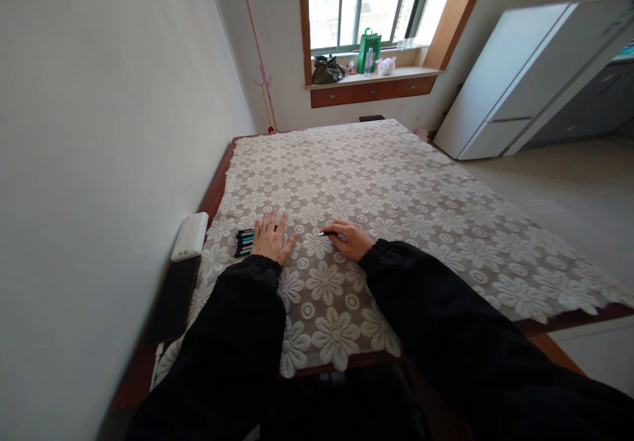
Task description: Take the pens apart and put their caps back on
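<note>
Several dark pens with teal bands point(244, 243) lie side by side on the flower-patterned tablecloth point(327, 282). My left hand point(270, 239) rests flat over their right ends, fingers spread, so part of the row is hidden beneath it. To the right, my right hand point(351, 239) pinches a dark pen point(327, 233) with a pale tip that points left toward the other hand. The fingers cover the rest of that pen.
Along the wall at the left lie a white power bank point(190, 236) and a dark flat phone-like slab point(173, 301). A pink coat stand point(255, 38) is behind the table. On the windowsill are a green bag point(367, 50) and a bottle. A white refrigerator point(510, 78) stands at right.
</note>
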A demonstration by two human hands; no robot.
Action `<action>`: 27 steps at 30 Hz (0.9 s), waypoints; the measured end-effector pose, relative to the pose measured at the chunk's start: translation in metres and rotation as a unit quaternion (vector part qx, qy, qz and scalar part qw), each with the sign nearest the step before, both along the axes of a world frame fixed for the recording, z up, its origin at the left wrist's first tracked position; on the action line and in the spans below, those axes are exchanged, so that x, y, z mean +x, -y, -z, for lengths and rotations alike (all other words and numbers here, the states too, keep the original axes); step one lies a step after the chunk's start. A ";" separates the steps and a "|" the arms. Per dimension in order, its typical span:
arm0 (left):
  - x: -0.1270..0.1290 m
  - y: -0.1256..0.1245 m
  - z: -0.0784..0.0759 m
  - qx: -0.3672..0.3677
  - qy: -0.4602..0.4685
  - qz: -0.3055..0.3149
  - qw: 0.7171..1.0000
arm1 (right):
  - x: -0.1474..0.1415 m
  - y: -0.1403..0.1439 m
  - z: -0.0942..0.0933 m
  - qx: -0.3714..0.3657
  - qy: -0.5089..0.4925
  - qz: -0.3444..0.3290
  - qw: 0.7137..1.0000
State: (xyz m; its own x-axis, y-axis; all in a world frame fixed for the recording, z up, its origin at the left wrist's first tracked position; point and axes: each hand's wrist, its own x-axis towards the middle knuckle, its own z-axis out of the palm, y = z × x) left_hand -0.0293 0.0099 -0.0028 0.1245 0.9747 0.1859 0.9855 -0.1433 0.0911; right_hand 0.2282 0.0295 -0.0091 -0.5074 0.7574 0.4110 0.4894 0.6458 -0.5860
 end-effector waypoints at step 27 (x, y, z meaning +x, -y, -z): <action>0.037 0.002 -0.006 -0.115 0.126 0.208 0.963 | -0.002 0.000 0.000 0.014 -0.016 -0.007 1.000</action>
State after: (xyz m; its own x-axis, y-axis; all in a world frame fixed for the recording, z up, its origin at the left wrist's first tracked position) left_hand 0.0072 0.0075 0.0028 0.4930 0.8688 0.0460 0.7893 -0.4689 0.3964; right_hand 0.2267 0.0293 -0.0090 -0.5043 0.7380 0.4483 0.4617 0.6692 -0.5823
